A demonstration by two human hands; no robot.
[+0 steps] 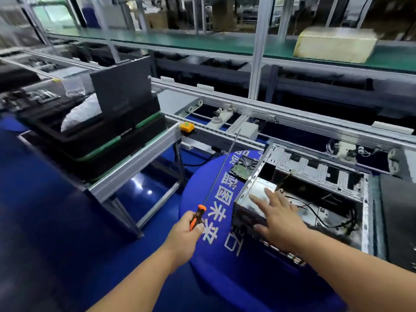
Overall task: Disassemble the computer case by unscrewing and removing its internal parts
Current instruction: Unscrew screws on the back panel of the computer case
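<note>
From the head view, the right hand (278,218) lies flat with straight fingers on the drive cage (252,204) at the near-left corner of the open computer case (315,190). The left hand (188,229) grips the screwdriver (221,171), its long shaft pointing up and away, left of the case. The right hand is the nearer; the case rests on a blue round table (216,190), with a bare hard drive (244,168) beyond the fingertips.

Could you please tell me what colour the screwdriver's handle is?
Orange and black, gripped by the left hand; the screwdriver shows in the head view.
</note>
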